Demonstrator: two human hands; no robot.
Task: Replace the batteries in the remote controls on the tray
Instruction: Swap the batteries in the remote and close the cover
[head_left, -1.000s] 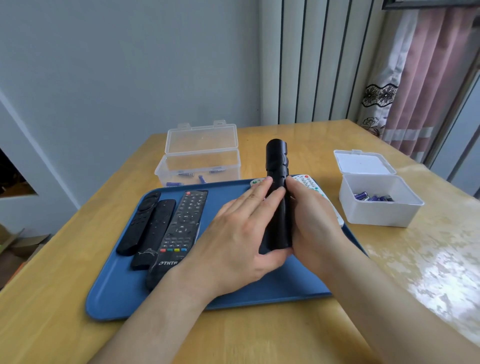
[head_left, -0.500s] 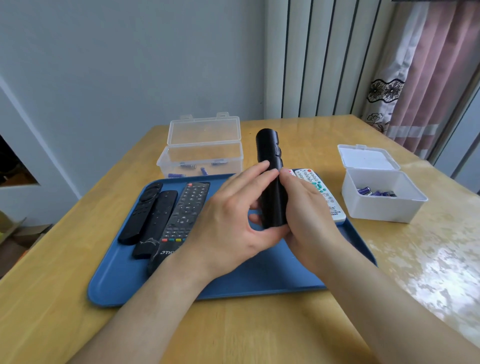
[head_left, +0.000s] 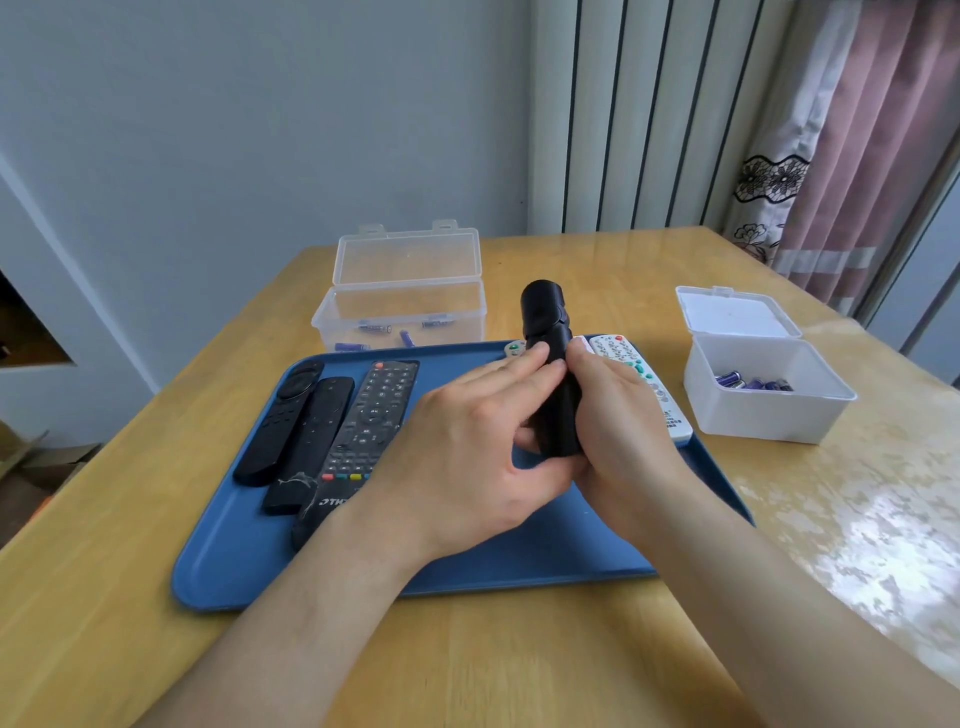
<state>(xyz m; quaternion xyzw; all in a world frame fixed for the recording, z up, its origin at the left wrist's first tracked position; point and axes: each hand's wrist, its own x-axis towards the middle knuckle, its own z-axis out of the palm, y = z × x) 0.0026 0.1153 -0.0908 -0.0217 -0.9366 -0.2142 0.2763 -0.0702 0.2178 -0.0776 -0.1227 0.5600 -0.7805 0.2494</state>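
Note:
A long black remote (head_left: 549, 332) is held tilted up above the blue tray (head_left: 249, 561), its back side toward me. My left hand (head_left: 467, 447) wraps round its lower part, fingers across the back and thumb underneath. My right hand (head_left: 618, 431) grips it from the right side. Three black remotes lie side by side on the tray's left: a rounded one (head_left: 278, 423), a slim one (head_left: 311, 441) and a wide button one (head_left: 371, 421). A white remote (head_left: 644, 376) lies on the tray's right, partly behind my right hand.
A clear open box (head_left: 405, 306) with a few batteries stands behind the tray. A white open box (head_left: 763, 384) with purple batteries sits to the right. The wooden table (head_left: 519, 665) has a glossy patch at right. Wall and curtain lie beyond.
The black remote has been lifted off the tray and drawn closer between both hands; my left fingers curled further round its back. The view shifted slightly.

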